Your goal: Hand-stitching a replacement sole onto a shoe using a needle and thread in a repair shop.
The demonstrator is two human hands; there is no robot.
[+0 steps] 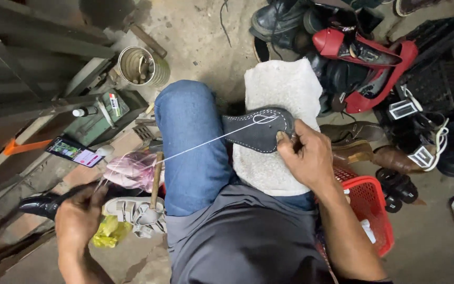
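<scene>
A: Pulling that white thread (200,144) so taut looks risky to me. The left hand (80,215), low at the lower left of the frame, is clenched around the thread's end and seemingly a dark tool, though I cannot tell exactly what.

B: Agreed. The thread runs straight up to the dark grey sole piece (258,131) at the centre, which lies on the white cloth pad (282,87) over the knee. If the pull is too sharp, I judge the thread could snap or tear through the stitch holes along the edge.

A: And the right hand (306,155)?

B: It grips the sole's right end, fingers closed on it, thumb on top. If that grip slackens, the piece could slide off the pad toward the jeans-clad leg (193,142).

A: The taut line also passes just above the wooden-handled hammer (156,181) and the pink plastic bag (132,171) at the lower left.

B: So it may snag there. The phone (74,151) at the left edge sits near the pulling hand's path too; a wide sweep could knock it.
</scene>
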